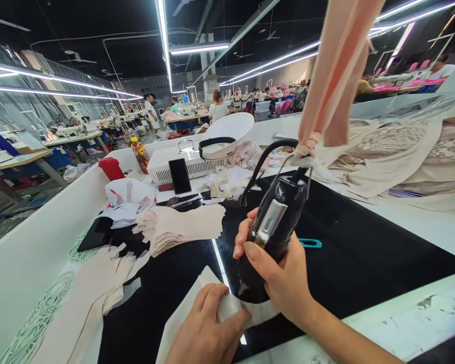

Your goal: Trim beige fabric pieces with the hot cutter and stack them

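Observation:
My right hand (276, 273) is wrapped round a black handheld electric tool (275, 217) with a silver lever on its side. The tool stands nearly upright, and its lower end is over a strip of off-white fabric (263, 311). A knotted pink cloth band (326, 76) comes down from above to its top, where a black cord (256, 172) loops out. My left hand (210, 323) is closed on the off-white fabric, left of the tool, fingers bent and thumb toward the tool. My left palm and hand hide part of the fabric. I cannot see the tool's working end.
Cut beige fabric pieces (185, 222) lie stacked on the black tabletop (349, 237). More beige pieces (83, 298) and green cord bundles (38, 318) lie left. Behind are a phone (180, 176), a white box (189, 164) and a bottle (139, 154). A teal thread snipper (311, 243) lies right.

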A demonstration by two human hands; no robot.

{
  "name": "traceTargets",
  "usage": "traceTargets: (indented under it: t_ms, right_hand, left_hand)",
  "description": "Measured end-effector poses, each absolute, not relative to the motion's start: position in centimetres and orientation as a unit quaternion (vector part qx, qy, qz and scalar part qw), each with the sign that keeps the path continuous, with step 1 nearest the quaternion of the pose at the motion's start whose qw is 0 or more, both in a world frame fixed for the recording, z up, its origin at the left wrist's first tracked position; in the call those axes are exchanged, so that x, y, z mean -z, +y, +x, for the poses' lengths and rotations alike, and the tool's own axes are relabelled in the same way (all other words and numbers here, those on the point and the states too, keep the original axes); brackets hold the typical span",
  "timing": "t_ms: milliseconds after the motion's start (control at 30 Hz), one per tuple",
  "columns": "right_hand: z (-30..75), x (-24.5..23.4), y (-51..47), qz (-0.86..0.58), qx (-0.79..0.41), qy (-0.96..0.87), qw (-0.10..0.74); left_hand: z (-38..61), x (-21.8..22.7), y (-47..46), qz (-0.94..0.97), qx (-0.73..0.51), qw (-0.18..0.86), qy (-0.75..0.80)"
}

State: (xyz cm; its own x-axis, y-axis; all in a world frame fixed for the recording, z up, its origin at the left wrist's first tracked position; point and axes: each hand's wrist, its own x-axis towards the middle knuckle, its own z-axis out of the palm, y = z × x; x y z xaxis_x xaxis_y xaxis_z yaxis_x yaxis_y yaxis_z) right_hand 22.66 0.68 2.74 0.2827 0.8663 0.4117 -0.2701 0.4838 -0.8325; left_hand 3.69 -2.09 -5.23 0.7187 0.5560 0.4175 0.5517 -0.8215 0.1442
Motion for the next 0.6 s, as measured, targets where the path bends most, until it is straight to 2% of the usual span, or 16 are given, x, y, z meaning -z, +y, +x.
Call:
traceTargets:
  t_ms: [267, 433, 600]
  right_hand:
    - [25.3, -2.5, 0.2, -0.385, -0.330, -0.490, 0.709]
    - [27.5, -2.3, 1.1, -0.440, -0.274, -0.504, 0.691]
    - [28.4, -0.9, 0.0, -0.467, -0.105, -0.414, 0.774]
  left_hand:
    - [3.5, 5.7, -0.9, 0.920, -0.256, -0.006, 0.298]
    - [4.6, 4.4, 1.2, 0.922, -0.250, -0.011, 0.295]
    - [5.7, 4.6, 2.1, 0.929, -0.232, -0.027, 0.289]
